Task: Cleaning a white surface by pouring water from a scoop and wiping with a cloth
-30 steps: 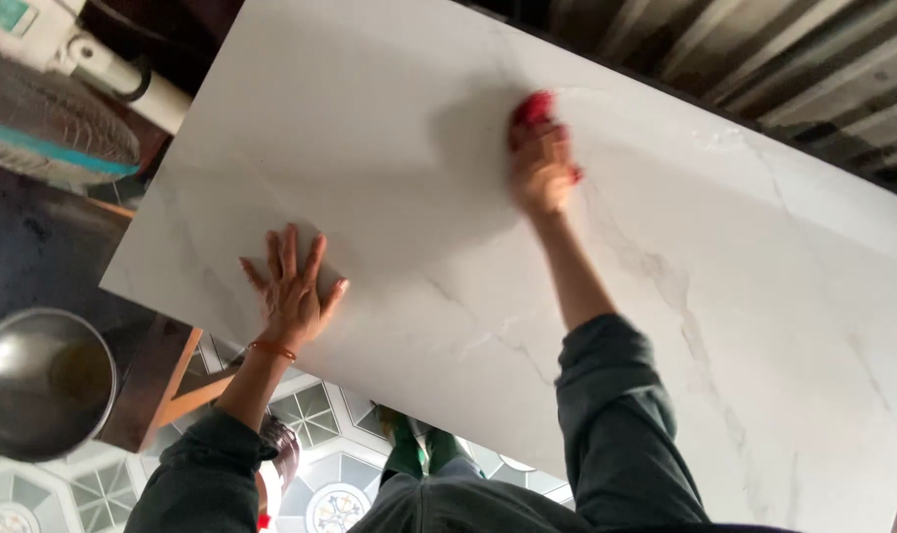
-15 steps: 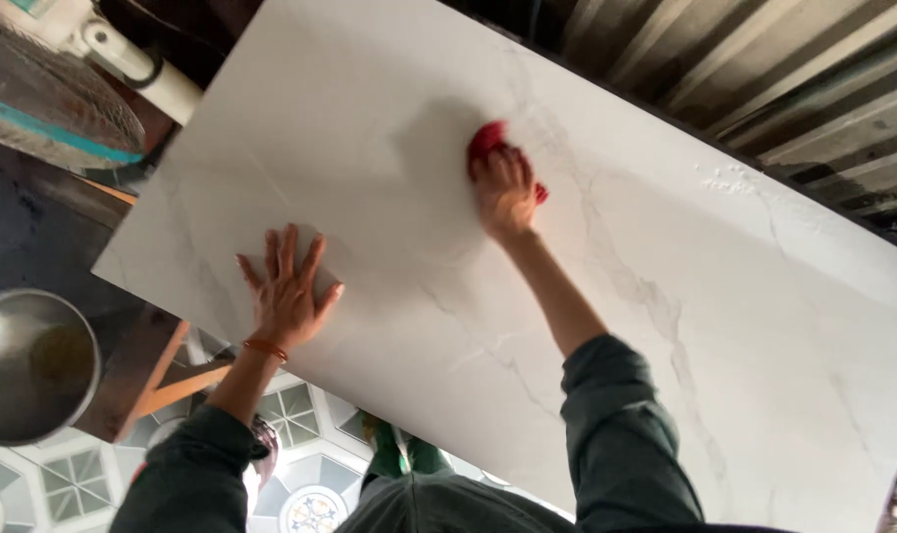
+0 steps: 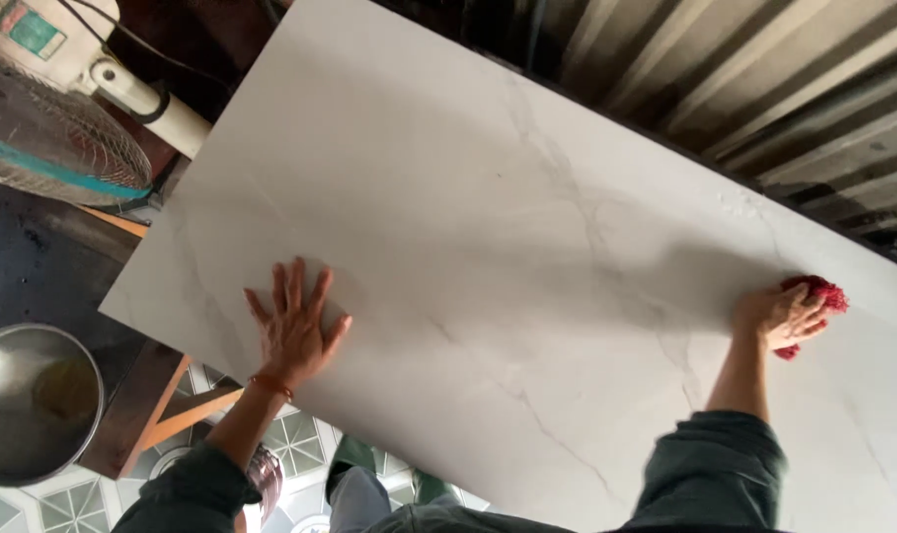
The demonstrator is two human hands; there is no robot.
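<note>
On the large white marble-veined slab (image 3: 488,247), seen from the head camera, the left hand (image 3: 292,331) lies flat near the slab's near-left edge, fingers spread apart, holding nothing. Far to the right, the right hand (image 3: 779,316) presses down with fingers curled over a red cloth (image 3: 819,293) against the slab. Left of the slab stand a fan (image 3: 43,118) and a steel bowl (image 3: 29,400).

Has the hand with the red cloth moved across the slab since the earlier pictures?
Yes. The right hand with the red cloth has slid rightward along the marble slab, away from the flat left hand.
</note>
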